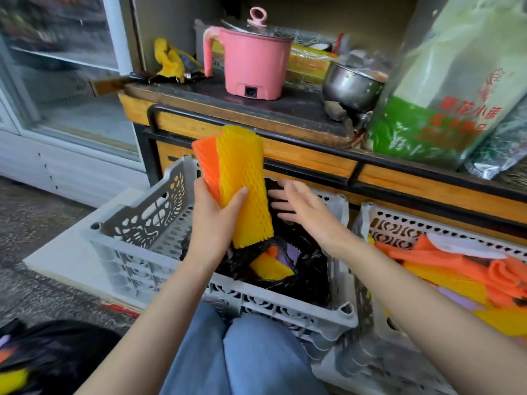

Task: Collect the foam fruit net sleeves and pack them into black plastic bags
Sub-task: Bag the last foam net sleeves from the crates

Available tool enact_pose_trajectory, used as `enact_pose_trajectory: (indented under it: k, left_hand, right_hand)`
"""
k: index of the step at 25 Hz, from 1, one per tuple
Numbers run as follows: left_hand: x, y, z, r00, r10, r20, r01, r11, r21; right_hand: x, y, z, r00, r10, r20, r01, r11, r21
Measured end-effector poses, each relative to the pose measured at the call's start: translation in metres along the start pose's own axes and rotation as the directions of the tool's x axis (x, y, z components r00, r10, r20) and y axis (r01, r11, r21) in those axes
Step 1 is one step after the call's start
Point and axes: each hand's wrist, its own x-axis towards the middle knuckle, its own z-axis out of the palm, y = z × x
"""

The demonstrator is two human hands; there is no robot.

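Foam net sleeves [242,189], their lower ends hidden in the black plastic bag [308,269] inside a grey crate [137,246], are clasped by the left hand [216,215] with curled fingers, the right hand [302,206] held alongside with fingers straight and apart; a second crate [399,220], sleeve-filled, is cut off rightward.

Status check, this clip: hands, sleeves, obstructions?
Left hand grips yellow-and-orange sleeve stack at black bag mouth. Right hand open beside stack. Nothing blocking bag.

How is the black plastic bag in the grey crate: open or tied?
Open: the black plastic bag gapes, a yellow foam net sleeve inside.
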Motion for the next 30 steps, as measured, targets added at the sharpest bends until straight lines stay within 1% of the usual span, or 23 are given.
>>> enact_pose_trajectory:
  k: [2,3,5,9,10,11,12,13,14,15,16,18,19,20,21,22,24,26,28,29,30]
  left_hand:
    - [-0.006,0.004,0.013,0.998,0.005,0.060,-0.003,0.999,-0.044]
    - [-0.009,0.007,0.019,0.996,0.006,0.089,-0.001,0.998,-0.059]
    - [-0.015,0.011,0.030,0.989,0.003,0.147,0.006,0.998,-0.060]
    - [-0.023,0.015,0.046,0.957,-0.005,0.289,0.027,0.997,-0.072]
    - [-0.023,0.014,0.046,0.951,0.017,0.310,0.005,0.998,-0.070]
    - [-0.023,0.011,0.043,0.943,0.059,0.327,-0.050,0.998,-0.038]
    - [-0.022,0.005,0.038,0.933,0.106,0.343,-0.127,0.991,0.041]
    - [-0.021,-0.001,0.031,0.922,0.138,0.362,-0.207,0.965,0.159]
    - [-0.020,-0.008,0.024,0.908,0.154,0.390,-0.282,0.912,0.298]
    - [-0.021,-0.015,0.015,0.889,0.150,0.434,-0.348,0.836,0.425]
    - [-0.023,-0.023,0.007,0.866,0.124,0.485,-0.401,0.751,0.524]
    - [-0.027,-0.035,-0.010,0.826,0.059,0.560,-0.486,0.578,0.656]
    - [-0.027,-0.039,-0.019,0.814,0.039,0.580,-0.519,0.500,0.694]
    - [-0.027,-0.043,-0.030,0.814,0.022,0.581,-0.528,0.446,0.723]
    - [-0.026,-0.046,-0.042,0.820,0.014,0.572,-0.525,0.416,0.743]
    - [-0.024,-0.048,-0.054,0.829,0.018,0.559,-0.516,0.407,0.754]
    - [-0.018,-0.055,-0.078,0.849,0.058,0.525,-0.495,0.434,0.753]
    - [-0.012,-0.062,-0.102,0.860,0.135,0.492,-0.492,0.475,0.730]
    - [-0.009,-0.064,-0.122,0.878,0.176,0.446,-0.468,0.514,0.719]
    - [-0.009,-0.065,-0.130,0.894,0.178,0.411,-0.437,0.549,0.713]
    - [-0.009,-0.067,-0.137,0.911,0.175,0.374,-0.402,0.587,0.703]
  right_hand:
    - [-0.016,-0.012,-0.004,0.996,-0.002,0.091,-0.002,0.999,0.045]
    - [-0.021,-0.015,-0.006,0.995,-0.001,0.100,-0.003,0.999,0.042]
    - [-0.028,-0.014,-0.010,0.998,0.004,0.064,-0.005,1.000,0.012]
    - [-0.036,-0.011,-0.020,0.999,0.038,0.009,-0.038,0.997,0.074]
    - [-0.036,-0.010,-0.024,0.999,0.033,-0.018,-0.031,0.996,0.086]
    - [-0.036,-0.009,-0.029,0.998,0.026,-0.062,-0.021,0.996,0.090]
    - [-0.034,-0.007,-0.035,0.993,0.022,-0.117,-0.012,0.996,0.086]
    - [-0.032,-0.002,-0.042,0.983,0.027,-0.181,-0.015,0.998,0.069]
    - [-0.030,0.003,-0.049,0.971,0.042,-0.236,-0.034,0.999,0.039]
    - [-0.028,0.008,-0.053,0.962,0.070,-0.263,-0.077,0.997,-0.015]
    - [-0.025,0.017,-0.057,0.961,0.101,-0.256,-0.132,0.985,-0.108]
    - [-0.019,0.036,-0.057,0.971,0.169,-0.170,-0.219,0.914,-0.341]
    - [-0.016,0.043,-0.054,0.972,0.203,-0.118,-0.234,0.874,-0.426]
    - [-0.011,0.047,-0.047,0.972,0.225,-0.069,-0.229,0.842,-0.488]
    - [-0.005,0.049,-0.040,0.973,0.230,-0.032,-0.211,0.823,-0.527]
    - [0.002,0.049,-0.032,0.975,0.222,-0.006,-0.186,0.805,-0.563]
    - [0.025,0.048,-0.015,0.984,0.180,-0.004,-0.142,0.761,-0.633]
    - [0.050,0.042,0.005,0.990,0.105,-0.096,-0.142,0.739,-0.659]
    - [0.074,0.035,0.026,0.974,-0.015,-0.226,-0.131,0.778,-0.615]
    - [0.082,0.031,0.037,0.960,-0.090,-0.265,-0.087,0.804,-0.589]
    - [0.090,0.029,0.048,0.953,-0.151,-0.264,-0.035,0.809,-0.587]
